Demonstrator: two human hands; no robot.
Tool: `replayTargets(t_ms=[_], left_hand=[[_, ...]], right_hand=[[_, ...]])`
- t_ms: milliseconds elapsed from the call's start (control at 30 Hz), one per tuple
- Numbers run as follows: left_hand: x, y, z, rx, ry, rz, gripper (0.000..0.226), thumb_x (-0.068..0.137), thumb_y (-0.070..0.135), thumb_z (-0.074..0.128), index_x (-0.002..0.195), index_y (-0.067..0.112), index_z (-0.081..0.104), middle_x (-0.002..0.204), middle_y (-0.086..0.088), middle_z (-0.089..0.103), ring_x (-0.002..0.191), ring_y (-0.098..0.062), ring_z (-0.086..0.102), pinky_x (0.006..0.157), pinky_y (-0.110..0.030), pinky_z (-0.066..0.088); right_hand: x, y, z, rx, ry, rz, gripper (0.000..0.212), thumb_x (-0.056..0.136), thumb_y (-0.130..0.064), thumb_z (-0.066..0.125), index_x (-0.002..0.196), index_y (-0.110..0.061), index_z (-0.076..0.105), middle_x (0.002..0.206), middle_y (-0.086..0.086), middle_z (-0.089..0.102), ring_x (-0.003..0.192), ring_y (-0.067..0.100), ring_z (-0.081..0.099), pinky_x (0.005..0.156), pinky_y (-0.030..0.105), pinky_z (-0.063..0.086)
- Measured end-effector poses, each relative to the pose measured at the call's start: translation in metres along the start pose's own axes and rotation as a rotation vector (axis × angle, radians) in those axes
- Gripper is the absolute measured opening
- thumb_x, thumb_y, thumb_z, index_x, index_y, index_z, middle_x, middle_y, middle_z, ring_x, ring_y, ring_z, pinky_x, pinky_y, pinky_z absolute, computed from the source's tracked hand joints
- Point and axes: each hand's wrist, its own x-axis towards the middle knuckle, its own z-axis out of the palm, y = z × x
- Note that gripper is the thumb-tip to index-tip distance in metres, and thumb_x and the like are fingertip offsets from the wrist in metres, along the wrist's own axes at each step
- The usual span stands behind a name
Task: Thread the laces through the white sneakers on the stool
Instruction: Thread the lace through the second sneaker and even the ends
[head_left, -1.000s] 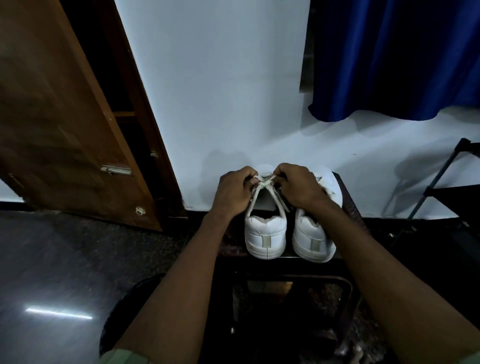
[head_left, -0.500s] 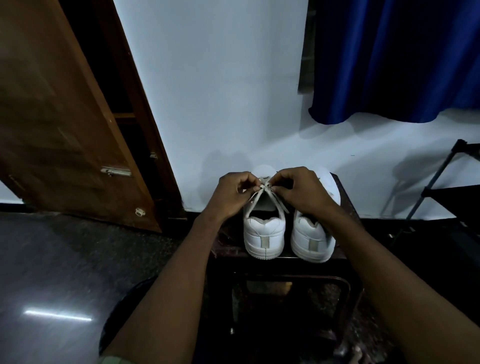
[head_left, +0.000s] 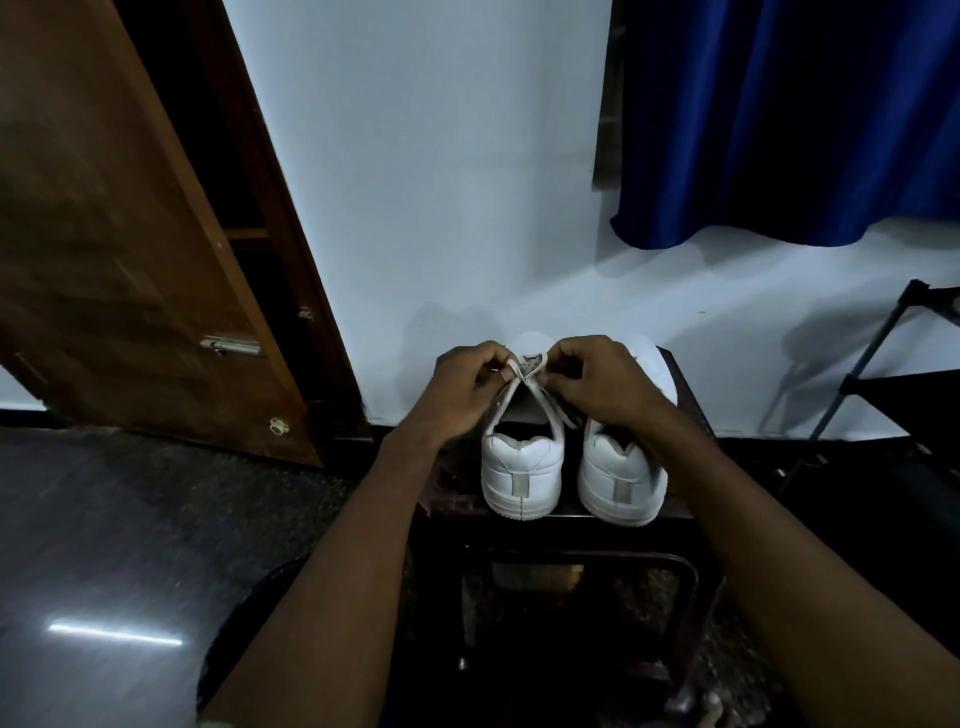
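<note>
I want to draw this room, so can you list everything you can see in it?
White leather sneakers: two, white, side by side on the stool, heels toward the camera.
Flat shoelace: one, off-white, over the left sneaker.
Dark wooden stool: one, dark brown, against the wall.
Brown wooden door: one, brown, left, ajar.
Blue fabric curtain: one, blue, upper right.
Black metal rack: one, black, far right.
Left hand: one, fingers pinching the shoelace.
Right hand: one, fingers pinching the shoelace.
</note>
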Motion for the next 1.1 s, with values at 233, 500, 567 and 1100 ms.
replayTargets(t_ms=[233, 500, 567, 1100], left_hand=[[0.004, 0.010, 0.010, 0.137, 0.184, -0.125, 0.020, 0.104, 0.029, 0.061, 0.100, 0.014, 0.074, 0.087, 0.000, 0.074, 0.079, -0.015, 0.061, 0.069, -0.026, 0.035], [-0.002, 0.008, -0.004, -0.054, 0.134, -0.245, 0.024, 0.102, 0.039, 0.065, 0.108, 0.017, 0.071, 0.100, 0.006, 0.075, 0.096, -0.011, 0.069, 0.086, -0.031, 0.054], [-0.008, 0.010, -0.009, 0.104, 0.077, -0.260, 0.041, 0.104, 0.054, 0.052, 0.105, 0.018, 0.071, 0.096, 0.003, 0.073, 0.089, -0.014, 0.067, 0.077, -0.031, 0.049], [0.009, 0.044, 0.010, -1.651, 0.507, -0.566, 0.046, 0.107, 0.029, 0.046, 0.063, 0.024, 0.032, 0.047, 0.006, 0.026, 0.037, -0.011, 0.025, 0.042, -0.021, 0.035]], right_hand=[[0.002, -0.004, 0.010, -0.104, 0.062, 0.073, 0.014, 0.099, -0.009, 0.056, 0.099, -0.015, 0.068, 0.098, 0.004, 0.075, 0.093, 0.026, 0.066, 0.076, 0.034, 0.044], [-0.007, -0.016, -0.014, -0.165, 0.065, 0.149, 0.025, 0.089, -0.021, 0.077, 0.102, -0.014, 0.057, 0.095, -0.001, 0.068, 0.088, 0.021, 0.062, 0.073, 0.034, 0.043], [-0.015, -0.023, -0.022, -0.266, 0.022, 0.149, 0.018, 0.093, -0.029, 0.072, 0.094, -0.011, 0.067, 0.093, 0.001, 0.070, 0.089, 0.022, 0.063, 0.070, 0.033, 0.040], [0.003, -0.018, -0.001, 1.804, 0.289, 0.491, 0.052, 0.114, -0.040, 0.031, 0.069, -0.017, 0.041, 0.053, -0.002, 0.036, 0.044, 0.015, 0.037, 0.065, 0.032, 0.047]])
